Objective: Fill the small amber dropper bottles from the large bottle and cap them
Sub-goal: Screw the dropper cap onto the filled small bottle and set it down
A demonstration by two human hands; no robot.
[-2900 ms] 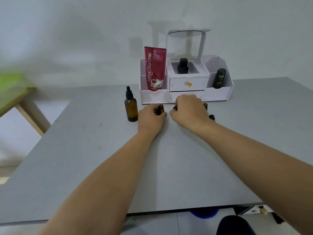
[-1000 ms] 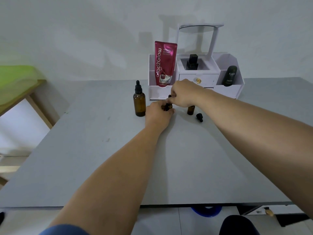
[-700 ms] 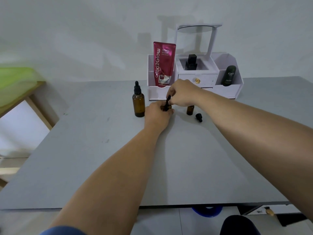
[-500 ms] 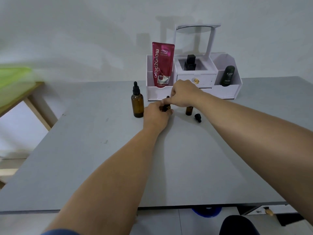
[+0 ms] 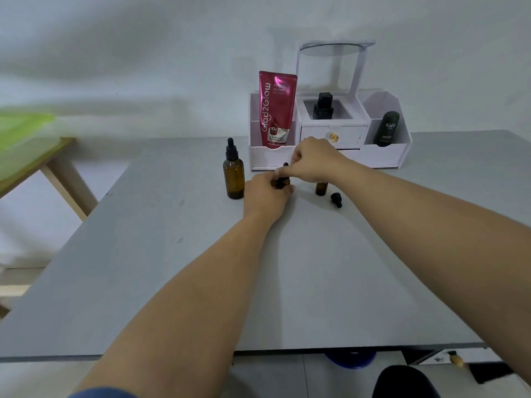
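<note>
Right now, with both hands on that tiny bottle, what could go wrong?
The small uncapped amber bottle stands open just under the right hand's wrist; a nudge might tip it. The loose black dropper cap lies on its side on the grey table and could roll. The tall amber dropper bottle stands close beside the left hand, so it might get bumped.

A plain home room set up as a dressing corner: a grey table (image 5: 316,282) against a bare white wall (image 5: 143,53), carrying a white cosmetics organiser (image 5: 385,156) with a small mirror (image 5: 334,48), a pink cream tube (image 5: 276,109) and a dark perfume bottle (image 5: 323,107).
</note>
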